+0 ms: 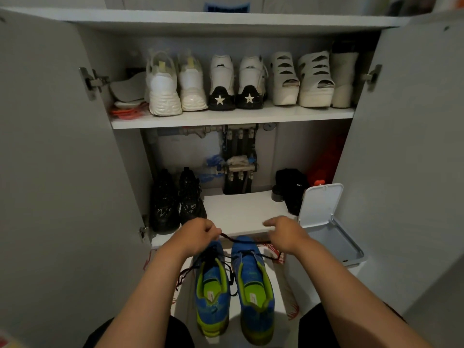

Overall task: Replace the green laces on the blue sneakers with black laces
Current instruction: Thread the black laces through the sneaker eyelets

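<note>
The left hand (200, 232) and right hand (283, 232) are pinching a black lace (241, 239) taut above the blue sneakers (213, 285), which are standing on the floor. Uneven pulling could be leaving unequal ends.

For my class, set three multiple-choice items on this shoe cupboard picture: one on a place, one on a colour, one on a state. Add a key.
1. Where does the pair of chunky black lace-up shoes stand?
A. On the upper shelf
B. At the left of the white lower shelf
C. On top of the cupboard

2. What colour is the thin lace stretched above the blue mesh sneakers?
A. Green
B. White
C. Black

3. The hinged lid of the white plastic bin is:
A. raised open
B. shut
C. missing

Key: 1 B, they stand against the left cupboard wall. 2 C, it shows dark against the blue. 3 A, the lid stands up and the inside shows.
</note>
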The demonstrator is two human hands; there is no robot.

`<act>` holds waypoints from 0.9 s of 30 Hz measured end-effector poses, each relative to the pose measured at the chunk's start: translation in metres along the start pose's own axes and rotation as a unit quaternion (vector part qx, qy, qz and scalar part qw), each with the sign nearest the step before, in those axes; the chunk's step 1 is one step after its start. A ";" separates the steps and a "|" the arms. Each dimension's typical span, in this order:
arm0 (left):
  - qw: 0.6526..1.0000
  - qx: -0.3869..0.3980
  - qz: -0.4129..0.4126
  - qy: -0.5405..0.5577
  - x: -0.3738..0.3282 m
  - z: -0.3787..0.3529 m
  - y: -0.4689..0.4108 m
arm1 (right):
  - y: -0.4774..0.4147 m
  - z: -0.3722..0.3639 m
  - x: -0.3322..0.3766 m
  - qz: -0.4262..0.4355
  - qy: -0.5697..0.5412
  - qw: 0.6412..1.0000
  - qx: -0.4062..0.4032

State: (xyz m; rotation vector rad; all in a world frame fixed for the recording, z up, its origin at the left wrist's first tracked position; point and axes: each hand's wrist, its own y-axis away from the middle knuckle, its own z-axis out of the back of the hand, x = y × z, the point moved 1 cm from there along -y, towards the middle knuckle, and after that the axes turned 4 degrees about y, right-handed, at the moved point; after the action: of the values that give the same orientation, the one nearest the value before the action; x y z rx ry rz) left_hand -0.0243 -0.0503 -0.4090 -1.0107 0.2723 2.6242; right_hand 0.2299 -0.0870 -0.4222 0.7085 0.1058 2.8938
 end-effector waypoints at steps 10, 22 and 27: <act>0.999 0.007 -0.049 0.020 -0.018 -0.020 0.002 | 0.010 -0.008 0.037 0.090 -0.263 0.957 0.080; 0.999 0.044 0.002 -0.009 -0.005 -0.019 0.001 | 0.007 -0.004 -0.007 -0.014 0.170 0.985 0.027; 0.997 0.054 -0.046 0.010 -0.025 -0.039 -0.006 | 0.013 -0.013 0.019 0.087 -0.186 0.969 0.138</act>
State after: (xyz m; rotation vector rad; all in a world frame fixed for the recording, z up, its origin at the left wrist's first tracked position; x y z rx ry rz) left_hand 0.0191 -0.0614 -0.4212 -0.9891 0.3610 2.4900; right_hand 0.2059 -0.0970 -0.4235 1.3589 0.4246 2.8726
